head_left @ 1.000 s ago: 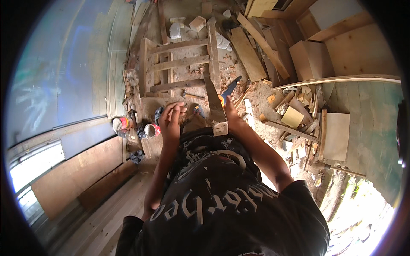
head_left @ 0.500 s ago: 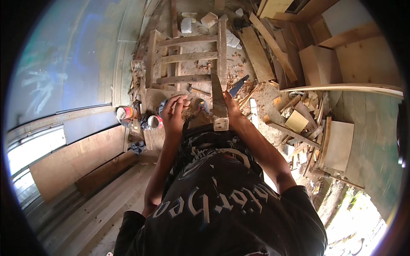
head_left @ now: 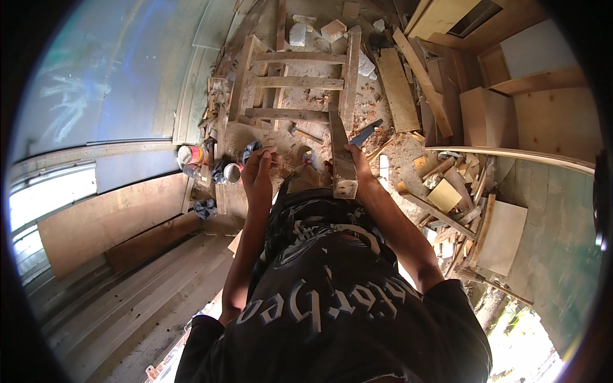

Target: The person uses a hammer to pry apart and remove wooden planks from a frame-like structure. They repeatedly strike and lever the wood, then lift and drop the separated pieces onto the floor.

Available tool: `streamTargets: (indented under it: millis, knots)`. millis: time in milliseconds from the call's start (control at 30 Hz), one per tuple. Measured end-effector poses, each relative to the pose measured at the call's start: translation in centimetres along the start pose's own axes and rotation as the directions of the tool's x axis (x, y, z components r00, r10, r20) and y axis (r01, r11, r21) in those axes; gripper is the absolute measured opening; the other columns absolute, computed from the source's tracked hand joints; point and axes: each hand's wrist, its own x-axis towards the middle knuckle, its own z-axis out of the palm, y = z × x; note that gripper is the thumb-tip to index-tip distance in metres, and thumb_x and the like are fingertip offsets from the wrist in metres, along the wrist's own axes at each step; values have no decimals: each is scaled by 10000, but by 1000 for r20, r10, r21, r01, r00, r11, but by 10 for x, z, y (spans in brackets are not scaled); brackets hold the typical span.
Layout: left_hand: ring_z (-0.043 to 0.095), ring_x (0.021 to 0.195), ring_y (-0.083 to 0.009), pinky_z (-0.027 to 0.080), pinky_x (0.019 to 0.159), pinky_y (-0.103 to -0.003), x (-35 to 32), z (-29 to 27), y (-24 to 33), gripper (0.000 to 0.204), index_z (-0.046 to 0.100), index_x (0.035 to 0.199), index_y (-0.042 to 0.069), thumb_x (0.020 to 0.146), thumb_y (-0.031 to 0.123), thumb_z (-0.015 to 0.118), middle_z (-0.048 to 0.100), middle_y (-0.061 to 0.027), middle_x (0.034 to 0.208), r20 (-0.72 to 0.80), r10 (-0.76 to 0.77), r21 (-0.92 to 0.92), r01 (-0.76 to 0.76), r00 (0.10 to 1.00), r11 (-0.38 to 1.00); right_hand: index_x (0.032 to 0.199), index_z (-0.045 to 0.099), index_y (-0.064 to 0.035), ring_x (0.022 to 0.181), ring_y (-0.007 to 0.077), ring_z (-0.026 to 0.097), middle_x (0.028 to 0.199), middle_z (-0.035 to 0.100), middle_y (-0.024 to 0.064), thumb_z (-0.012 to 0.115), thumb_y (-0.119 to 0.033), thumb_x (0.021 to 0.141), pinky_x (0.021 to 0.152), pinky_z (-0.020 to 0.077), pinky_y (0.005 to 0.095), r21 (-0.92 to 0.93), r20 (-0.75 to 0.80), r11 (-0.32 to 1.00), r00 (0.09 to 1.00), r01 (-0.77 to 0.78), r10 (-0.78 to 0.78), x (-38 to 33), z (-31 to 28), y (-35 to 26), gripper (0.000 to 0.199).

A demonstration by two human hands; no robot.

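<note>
A squared wooden beam (head_left: 341, 150) points away from my waist, its sawn near end close to my shirt. My right hand (head_left: 359, 167) is closed around its right side, with the fingers partly hidden by the wood. Beside that hand shows a dark, pointed blade (head_left: 367, 132), like a saw's; its other end is hidden. My left hand (head_left: 258, 171) is raised left of the beam and apart from it. Its fingers are bent together toward the thumb, and whether something small sits in them does not show. A hammer (head_left: 308, 135) lies on the ground beyond.
A ladder-like wooden frame (head_left: 297, 83) lies ahead. Paint cans (head_left: 232, 173) stand at the left beside a painted panel (head_left: 102, 83). Offcuts (head_left: 445, 195) are heaped at the right below an open wooden cabinet (head_left: 543, 112). Planks (head_left: 396, 89) lean near it.
The view has shifted, so most of the scene sits farther right. My left hand's fingers have drawn closer together. My right hand keeps its hold on the beam.
</note>
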Motion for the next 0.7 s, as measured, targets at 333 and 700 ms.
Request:
streamTargets:
  millis: [333,700]
  knots:
    - [605,846,-117,496,796,-275,4,-5,-3,217,666,1102,4,1002,161,556,658,-41,931,3,-5,-27,5,1000,1000,1031,644,-44,605,297,634,790,674,146,517,-439,917,553,547,420,-85,-46,996,998,38,-42,20,-13,-2,431]
    - [596,813,-85,470,759,-250,0,-6,-3,190,673,1061,20,1003,162,561,677,-28,918,27,-73,-47,74,997,996,1516,276,-253,1257,307,517,1444,464,133,429,-647,955,1080,313,555,-98,-256,934,898,345,-358,75,-138,-29,703]
